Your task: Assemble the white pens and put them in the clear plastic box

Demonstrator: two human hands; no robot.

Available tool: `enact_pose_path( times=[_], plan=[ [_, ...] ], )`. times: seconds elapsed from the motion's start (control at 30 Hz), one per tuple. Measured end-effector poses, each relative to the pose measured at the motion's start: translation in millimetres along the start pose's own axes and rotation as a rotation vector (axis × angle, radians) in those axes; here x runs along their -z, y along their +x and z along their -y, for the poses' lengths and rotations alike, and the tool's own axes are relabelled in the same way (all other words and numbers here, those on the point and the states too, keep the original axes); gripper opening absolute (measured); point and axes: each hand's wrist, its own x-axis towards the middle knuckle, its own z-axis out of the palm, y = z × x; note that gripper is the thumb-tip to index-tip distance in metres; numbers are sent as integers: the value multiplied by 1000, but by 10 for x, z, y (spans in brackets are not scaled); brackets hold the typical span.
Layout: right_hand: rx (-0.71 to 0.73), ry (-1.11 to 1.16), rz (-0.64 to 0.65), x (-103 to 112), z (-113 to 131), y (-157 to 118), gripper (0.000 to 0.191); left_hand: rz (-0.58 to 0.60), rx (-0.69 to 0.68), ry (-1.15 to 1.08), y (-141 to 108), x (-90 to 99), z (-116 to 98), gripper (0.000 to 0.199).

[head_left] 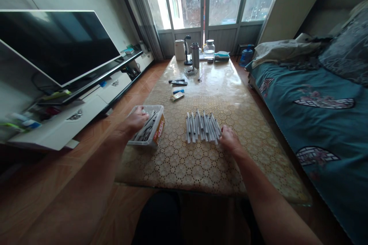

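Note:
A clear plastic box (162, 114) with an orange label stands at the left edge of the table, holding thin, pen-like sticks (149, 127) in grey and dark tones. Over its far left part is my left hand (139, 117), fingers curled closed; what they grip is too small to make out. Right of the box, several white pens (201, 126) with dark ends lie side by side in an uneven row, pointing away from me. My right hand (229, 138) rests at the row's right end, fingers closed against the outermost pen. Whether something is inside that grip is hidden.
Beyond the pens lie a small cigarette-pack-like box (177, 96), a blue lighter-like item (178, 91) and remote controls (178, 82). Farther back stand a glass ashtray (190, 71), a thermos (195, 55), a white kettle (179, 49) and a glass jug (209, 50).

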Motion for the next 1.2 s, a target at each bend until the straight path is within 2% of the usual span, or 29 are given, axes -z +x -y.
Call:
enact_pose_path(
  times=[0.1, 0.2, 0.3, 0.43, 0.63, 0.87, 0.97, 1.1, 1.2],
  plan=[
    [-4, 2, 6, -3, -7, -5, 29, 122, -62, 313, -93, -68, 35, 54],
    [-9, 20, 5, -5, -29, -7, 29, 186, -135, 567, -223, -157, 101, 55],
    [-18, 52, -18, 13, -50, 4, 30, 160, -187, 751, -336, -254, 176, 62],
    [-2, 187, -22, 64, -46, 27, 37, 104, -118, 917, -337, -336, 181, 84],
    [14, 501, 79, 101, -4, 7, 40, 96, 0, 942, -149, -356, 79, 97],
    [25, 648, 84, 83, -23, 10, 41, 156, 11, 940, -285, -356, 94, 105],
    [40, 627, 81, 71, -26, 27, 42, 114, -23, 942, -281, -336, 94, 102],
    [49, 625, 81, 71, -28, 24, 42, -37, -29, 897, -142, -289, 99, 91],
    [51, 648, 85, 90, -26, 4, 40, -17, 18, 825, -19, -264, 126, 78]
  ],
)
